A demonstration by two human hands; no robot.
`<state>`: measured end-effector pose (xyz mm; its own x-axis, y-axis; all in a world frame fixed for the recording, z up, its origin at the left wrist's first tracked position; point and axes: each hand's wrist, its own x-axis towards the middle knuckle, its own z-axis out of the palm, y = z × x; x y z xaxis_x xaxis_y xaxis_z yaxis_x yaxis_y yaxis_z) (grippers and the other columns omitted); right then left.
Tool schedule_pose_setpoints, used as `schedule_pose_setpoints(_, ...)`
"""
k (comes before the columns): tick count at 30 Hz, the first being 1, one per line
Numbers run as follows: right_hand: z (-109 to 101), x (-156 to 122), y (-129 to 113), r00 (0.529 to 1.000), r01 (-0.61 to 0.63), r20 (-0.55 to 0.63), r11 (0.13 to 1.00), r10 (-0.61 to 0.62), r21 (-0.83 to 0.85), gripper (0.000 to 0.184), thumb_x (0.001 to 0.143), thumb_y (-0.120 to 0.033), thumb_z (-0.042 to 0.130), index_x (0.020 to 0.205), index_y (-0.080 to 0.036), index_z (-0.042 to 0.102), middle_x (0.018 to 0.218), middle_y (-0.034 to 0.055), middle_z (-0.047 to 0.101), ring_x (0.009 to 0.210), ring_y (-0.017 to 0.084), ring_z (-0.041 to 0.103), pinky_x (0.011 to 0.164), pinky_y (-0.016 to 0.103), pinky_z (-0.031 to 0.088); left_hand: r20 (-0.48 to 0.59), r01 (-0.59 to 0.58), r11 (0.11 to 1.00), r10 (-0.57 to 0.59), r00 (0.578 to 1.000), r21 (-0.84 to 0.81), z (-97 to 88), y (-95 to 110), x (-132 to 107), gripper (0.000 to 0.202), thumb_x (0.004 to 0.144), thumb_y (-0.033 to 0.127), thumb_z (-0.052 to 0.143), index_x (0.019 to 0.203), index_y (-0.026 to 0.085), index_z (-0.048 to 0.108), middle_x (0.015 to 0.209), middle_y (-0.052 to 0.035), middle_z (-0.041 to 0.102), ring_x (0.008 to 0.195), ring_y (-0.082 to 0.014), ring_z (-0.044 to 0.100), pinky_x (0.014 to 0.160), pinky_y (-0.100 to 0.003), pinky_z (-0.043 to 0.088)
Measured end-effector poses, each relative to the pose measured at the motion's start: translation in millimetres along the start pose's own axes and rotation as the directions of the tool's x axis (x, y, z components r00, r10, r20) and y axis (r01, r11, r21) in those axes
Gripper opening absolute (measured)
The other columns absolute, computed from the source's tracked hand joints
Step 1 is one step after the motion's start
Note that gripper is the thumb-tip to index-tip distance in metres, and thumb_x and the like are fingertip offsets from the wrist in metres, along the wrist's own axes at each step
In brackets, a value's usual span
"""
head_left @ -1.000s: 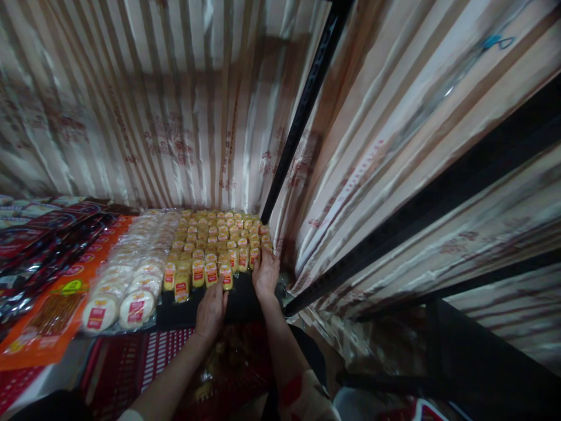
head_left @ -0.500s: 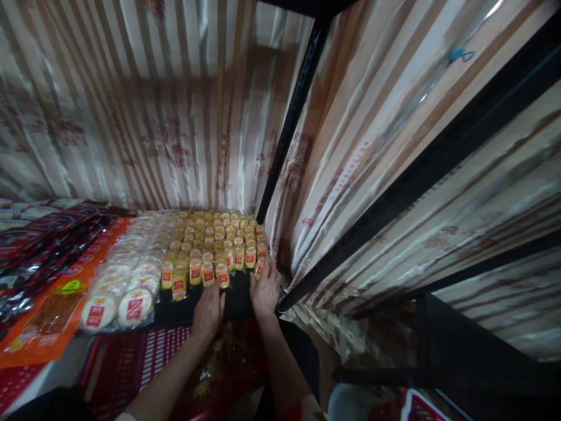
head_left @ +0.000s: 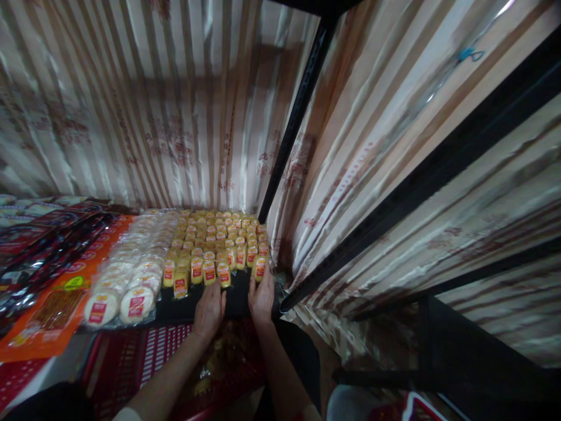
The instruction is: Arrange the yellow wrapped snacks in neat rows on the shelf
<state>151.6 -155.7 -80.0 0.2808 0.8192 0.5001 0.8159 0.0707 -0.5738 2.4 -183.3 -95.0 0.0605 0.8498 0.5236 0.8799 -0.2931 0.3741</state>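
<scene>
Rows of small yellow snack cakes (head_left: 214, 231) in clear wrappers with red and white labels stand on a black shelf (head_left: 175, 307). My right hand (head_left: 262, 298) grips one wrapped snack cake (head_left: 259, 268) at the right front of the rows, fingers around its lower part. My left hand (head_left: 210, 310) reaches up to the front packs, near a wrapped cake (head_left: 223, 273). Its fingers are stretched forward, the thumb a little apart, with fingertips at the packs' lower edge; whether they touch is unclear. Nothing shows inside that hand.
Left of the cakes lie round white wrapped pastries (head_left: 137, 305), an orange snack packet (head_left: 52, 321) and dark shiny packets (head_left: 52, 257). Below the shelf, a red basket (head_left: 162, 351) holds yellow packs. A black post (head_left: 291, 128) and striped curtains (head_left: 197, 117) border the shelf.
My right hand has shifted slightly left, and the cake in it stands more upright, its label facing me. The left hand stays nearly in place. The view has moved slightly.
</scene>
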Motion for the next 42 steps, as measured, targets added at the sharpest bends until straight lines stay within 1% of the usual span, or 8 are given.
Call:
schedule_pose_setpoints(6,9.9,4.2,-7.4,0.997,0.036,0.073,0.999,-0.037,0.019,0.048,0.088,-0.023,0.036,0.136,-0.015,0.038,0.118,0.0143,0.052,0.111,0.024,0.046,0.092,0.038,0.041,0.042,0.044,0.999,-0.043,0.998,-0.021,-0.7,-0.1,1.1,0.032,0.089,0.022,0.036,0.118,0.013,0.047,0.096,-0.0111,0.063,0.091,-0.0204,0.06,0.081,-0.034,0.052)
schedule_pose_setpoints(10,13.3,8.8,-5.3,0.992,0.079,0.098,0.997,-0.078,-0.005,0.049,0.088,-0.022,0.038,0.136,-0.016,0.038,0.122,0.0118,0.052,0.112,0.023,0.043,0.096,0.038,0.038,0.036,0.041,0.999,-0.04,0.999,-0.032,2.0,-1.8,0.7,0.032,0.089,0.021,0.036,0.118,0.011,0.047,0.1,-0.0132,0.063,0.096,-0.0211,0.059,0.085,-0.035,0.051)
schedule_pose_setpoints(16,16.0,7.3,-1.4,0.997,0.063,0.062,0.99,-0.056,-0.124,0.046,0.09,-0.033,0.04,0.133,-0.018,0.043,0.127,0.0138,0.049,0.114,0.026,0.041,0.096,0.043,0.036,0.023,0.025,0.999,-0.025,0.999,-0.03,3.4,-3.7,-0.6,0.034,0.089,0.022,0.036,0.121,0.014,0.045,0.102,-0.0122,0.063,0.095,-0.0212,0.059,0.084,-0.037,0.051)
schedule_pose_setpoints(24,22.5,9.1,2.8,0.995,0.076,0.058,0.997,-0.076,0.004,0.045,0.092,-0.028,0.032,0.134,-0.017,0.041,0.123,0.0141,0.051,0.113,0.023,0.042,0.094,0.04,0.04,0.042,0.057,0.996,-0.055,0.998,-0.061,0.6,-1.9,-1.2,0.033,0.089,0.022,0.037,0.118,0.013,0.047,0.102,-0.012,0.063,0.095,-0.0206,0.059,0.085,-0.035,0.051)
schedule_pose_setpoints(30,18.0,4.3,5.2,0.996,0.074,0.055,0.996,-0.071,-0.051,0.047,0.09,-0.033,0.035,0.135,-0.02,0.042,0.128,0.0144,0.045,0.116,0.025,0.039,0.094,0.043,0.039,0.076,0.06,0.997,-0.057,0.995,-0.043,-8.2,1.5,-4.6,0.032,0.088,0.02,0.036,0.116,0.013,0.049,0.099,-0.0106,0.063,0.093,-0.0197,0.059,0.084,-0.033,0.05)
schedule_pose_setpoints(36,4.2,-11.2,-2.0,0.997,0.067,0.043,0.997,-0.065,-0.046,0.051,0.09,-0.038,0.036,0.133,-0.011,0.04,0.132,0.0184,0.042,0.122,0.027,0.036,0.097,0.044,0.035,0.263,0.038,0.999,-0.035,0.964,-0.009,-29.1,5.3,-33.0,0.03,0.089,0.015,0.032,0.107,0.015,0.056,0.087,-0.0069,0.063,0.086,-0.0174,0.059,0.08,-0.03,0.049)
schedule_pose_setpoints(39,-4.8,-31.5,-13.4,0.994,0.106,0.031,0.994,-0.107,0.035,0.045,0.092,-0.033,0.032,0.128,-0.009,0.043,0.128,0.019,0.047,0.121,0.026,0.04,0.098,0.045,0.035,0.411,0.041,0.999,-0.023,0.911,-0.035,-36.6,2.2,-59.4,0.026,0.088,0.015,0.036,0.1,0.017,0.058,0.087,-0.0066,0.063,0.086,-0.0176,0.059,0.078,-0.029,0.048)
schedule_pose_setpoints(42,-10.6,-63.6,-25.3,0.982,0.157,0.078,0.97,-0.174,0.185,0.037,0.093,-0.029,0.029,0.113,-0.011,0.054,0.112,0.0157,0.059,0.108,0.022,0.051,0.093,0.04,0.04,0.535,0.103,0.992,-0.051,0.843,-0.068,-38.3,-6.0,-87.5,0.023,0.085,0.017,0.043,0.102,0.018,0.059,0.094,-0.0085,0.064,0.089,-0.0193,0.06,0.077,-0.029,0.048)
